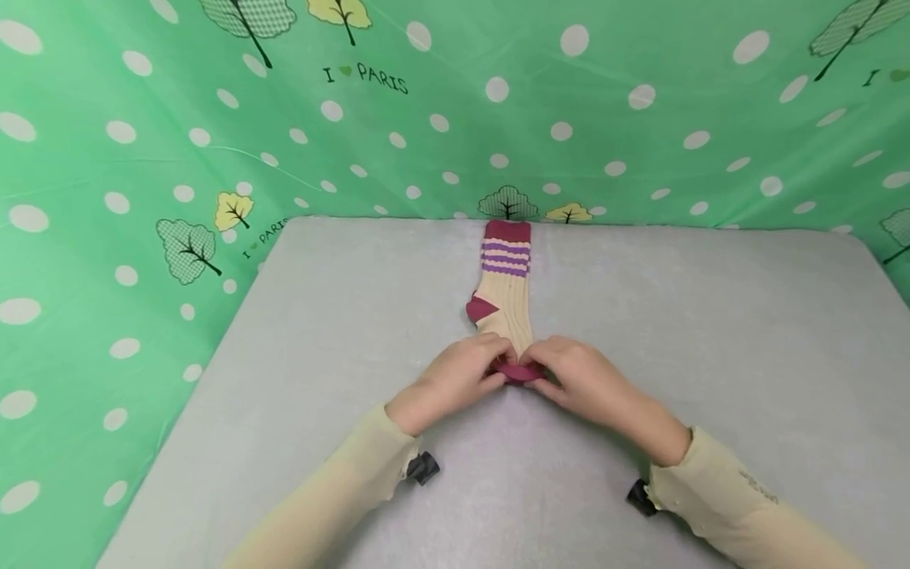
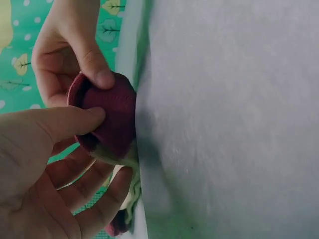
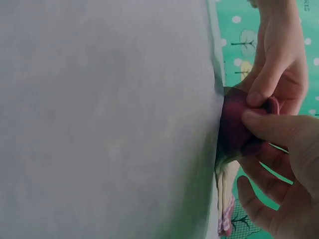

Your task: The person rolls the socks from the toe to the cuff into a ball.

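Note:
A cream ribbed sock [image 1: 506,294] with a maroon cuff, purple stripes and a maroon heel lies lengthwise on the table, its cuff toward the back edge. At its near end the maroon toe is folded up between both hands. My left hand [image 1: 465,371] pinches the toe's left side, thumb on the near face and fingers behind. Mirroring it, my right hand [image 1: 586,379] pinches the right side. In the left wrist view both thumbs press on the maroon toe [image 2: 117,104]. The right wrist view shows the toe [image 3: 234,122] gripped by the two hands close together.
The grey table [image 1: 320,316] reaches to a green dotted curtain [image 1: 455,103] printed with trees, which hangs behind and along the left side. A small black device [image 1: 423,468] sits under the left sleeve, and another black device [image 1: 642,498] under the right.

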`<state>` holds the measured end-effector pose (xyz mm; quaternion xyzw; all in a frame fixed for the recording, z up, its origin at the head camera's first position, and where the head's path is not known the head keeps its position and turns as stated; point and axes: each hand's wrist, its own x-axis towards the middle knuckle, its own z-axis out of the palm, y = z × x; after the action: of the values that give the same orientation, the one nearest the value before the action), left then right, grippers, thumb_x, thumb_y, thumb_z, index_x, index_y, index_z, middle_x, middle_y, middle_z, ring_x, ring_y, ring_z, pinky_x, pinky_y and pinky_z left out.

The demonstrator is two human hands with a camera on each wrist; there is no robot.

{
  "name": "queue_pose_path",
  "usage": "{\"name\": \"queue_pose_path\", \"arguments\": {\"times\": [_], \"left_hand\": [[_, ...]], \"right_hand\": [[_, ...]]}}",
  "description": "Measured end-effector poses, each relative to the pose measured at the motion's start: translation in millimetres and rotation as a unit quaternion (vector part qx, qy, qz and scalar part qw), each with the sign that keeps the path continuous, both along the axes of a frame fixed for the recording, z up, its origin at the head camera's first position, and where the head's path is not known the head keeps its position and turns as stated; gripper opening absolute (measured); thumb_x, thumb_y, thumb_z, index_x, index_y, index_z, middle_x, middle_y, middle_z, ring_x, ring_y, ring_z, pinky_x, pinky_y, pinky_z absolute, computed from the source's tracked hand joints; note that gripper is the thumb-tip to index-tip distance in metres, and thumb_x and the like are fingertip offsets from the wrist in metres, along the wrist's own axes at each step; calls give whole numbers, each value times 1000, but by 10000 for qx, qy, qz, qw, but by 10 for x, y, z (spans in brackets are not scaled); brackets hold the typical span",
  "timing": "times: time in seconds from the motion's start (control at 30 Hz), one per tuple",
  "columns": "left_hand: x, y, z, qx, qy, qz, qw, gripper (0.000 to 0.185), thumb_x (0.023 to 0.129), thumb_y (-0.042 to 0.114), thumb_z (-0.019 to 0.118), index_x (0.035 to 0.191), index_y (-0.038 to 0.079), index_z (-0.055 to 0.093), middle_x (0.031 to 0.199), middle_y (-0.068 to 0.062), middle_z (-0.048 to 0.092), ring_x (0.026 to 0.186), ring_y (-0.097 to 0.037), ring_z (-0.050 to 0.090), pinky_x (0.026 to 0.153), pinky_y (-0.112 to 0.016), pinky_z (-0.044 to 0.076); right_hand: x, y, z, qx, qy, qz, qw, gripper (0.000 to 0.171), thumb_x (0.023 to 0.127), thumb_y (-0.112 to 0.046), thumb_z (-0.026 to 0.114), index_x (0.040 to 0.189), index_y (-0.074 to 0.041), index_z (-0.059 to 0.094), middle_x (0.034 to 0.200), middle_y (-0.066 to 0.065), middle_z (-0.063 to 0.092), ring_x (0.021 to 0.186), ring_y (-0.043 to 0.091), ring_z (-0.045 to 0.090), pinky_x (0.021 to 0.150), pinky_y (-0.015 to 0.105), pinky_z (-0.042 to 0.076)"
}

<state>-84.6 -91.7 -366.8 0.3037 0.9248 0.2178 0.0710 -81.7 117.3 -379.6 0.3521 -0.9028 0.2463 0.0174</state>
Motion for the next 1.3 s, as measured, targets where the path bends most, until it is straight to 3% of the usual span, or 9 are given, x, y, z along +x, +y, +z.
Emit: {"name": "queue_pose_path", "arguments": {"times": [0.13, 0.3, 0.47, 0.6, 0.77, 0.93, 1.07, 1.3], "left_hand": [[-13, -14, -24, 176, -225, 132, 9995, 7, 92, 17, 71, 99, 14, 71, 95, 1, 71, 85, -12, 61, 81, -28, 53], [-45, -43, -83, 674, -1022, 550, 9910, 7, 91, 17, 72, 97, 14, 74, 88, 0, 74, 79, -8, 64, 73, -20, 51], [-63, -67, -113, 947, -1504, 925, 9797, 12, 90, 15, 74, 99, 10, 68, 88, -1, 76, 79, -7, 68, 71, -19, 51], [-75, -54, -106, 867, -1397, 1141, 9798, 20, 87, 14, 77, 101, 11, 63, 89, -1, 74, 78, -9, 65, 70, -20, 49], [-91, -14, -106, 509, -1040, 1213, 9858, 26, 85, 15, 79, 92, 13, 55, 84, 1, 62, 76, -10, 57, 66, -22, 44], [-71, 29, -90, -130, -512, 858, 9949, 20, 87, 10, 74, 80, 16, 57, 84, 1, 53, 77, -14, 51, 65, -24, 41], [-41, 41, -72, -429, -136, 560, 9974, 12, 85, 7, 70, 85, 19, 67, 89, 1, 56, 84, -15, 52, 73, -26, 46], [-55, -44, -105, -477, -349, 409, 9974, 12, 83, 20, 76, 92, 20, 68, 90, 4, 55, 85, -12, 50, 73, -24, 44]], "right_hand": [[-18, -12, 10, -222, -635, -154, 9976, 9, 86, -10, 77, 93, -12, 73, 91, -2, 71, 83, 11, 64, 76, 31, 56], [-76, 4, 8, -596, -1898, -298, 9796, 3, 90, -9, 72, 92, -9, 74, 88, -1, 70, 79, 8, 57, 70, 24, 50], [-112, 3, 3, -720, -2396, -475, 9670, 5, 92, -9, 69, 91, -6, 73, 79, 1, 69, 71, 9, 53, 64, 21, 45], [-129, -28, 1, -756, -2347, -774, 9660, 3, 90, -8, 72, 90, -6, 69, 76, 2, 67, 70, 10, 54, 63, 21, 46], [-153, -57, -17, -645, -2051, -967, 9718, 15, 85, -6, 76, 87, -7, 61, 76, 3, 61, 69, 12, 53, 62, 23, 44], [-163, -82, -31, -439, -1523, -756, 9845, 20, 82, 1, 77, 80, -12, 61, 79, 2, 57, 72, 12, 53, 64, 23, 45], [-158, -71, -14, -254, -1346, -557, 9890, 15, 83, 1, 75, 82, -13, 71, 84, 0, 63, 77, 12, 58, 68, 26, 50], [-153, 23, -6, -231, -1318, -228, 9907, 13, 80, -10, 82, 90, -14, 75, 90, -3, 66, 80, 12, 57, 70, 26, 50]]}}
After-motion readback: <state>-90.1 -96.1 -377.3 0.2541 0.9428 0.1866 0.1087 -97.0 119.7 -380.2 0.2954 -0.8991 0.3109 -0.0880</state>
